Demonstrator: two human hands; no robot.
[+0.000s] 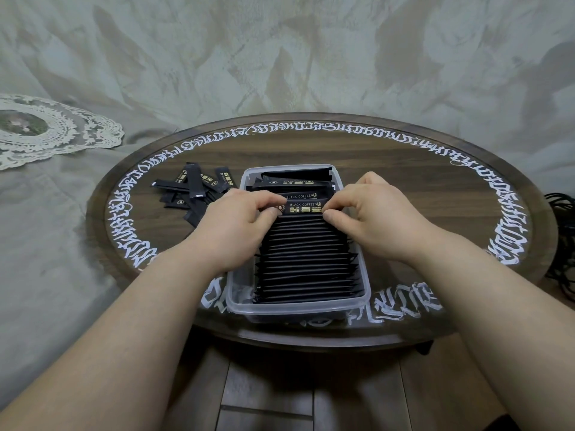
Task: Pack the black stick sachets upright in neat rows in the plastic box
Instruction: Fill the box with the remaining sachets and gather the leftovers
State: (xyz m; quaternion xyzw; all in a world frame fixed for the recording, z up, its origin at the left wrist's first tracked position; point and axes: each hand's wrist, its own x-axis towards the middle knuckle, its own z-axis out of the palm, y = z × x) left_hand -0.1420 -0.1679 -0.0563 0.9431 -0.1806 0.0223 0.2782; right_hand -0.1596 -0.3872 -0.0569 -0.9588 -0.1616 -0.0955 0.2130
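Head view, looking down over both forearms. Nearest edge: the plastic box (298,309) sat on the round wooden surface (404,188), its long axis running away from the person. The near two-thirds of the box held a packed row of black stick sachets (306,259) standing on edge, tightly pressed, tops roughly level.

At the far end of that row, the left hand (239,225) and right hand (373,219) met over one sachet (303,209) with gold print facing up. Grip on both sides: thumb and forefinger pinching the sachet's two ends, remaining fingers curled; the sachet lay tilted against the row, not yet upright.

Beyond the hands, several sachets (295,181) lay flat or leaning in the far part of the box, unsorted. Further left on the surface, just beside the box, a loose pile of sachets (193,191) remained unpacked.

Judgement: well over half done; the far section needs straightening and the loose pile still has to go in. Whether all will fit, cannot tell.
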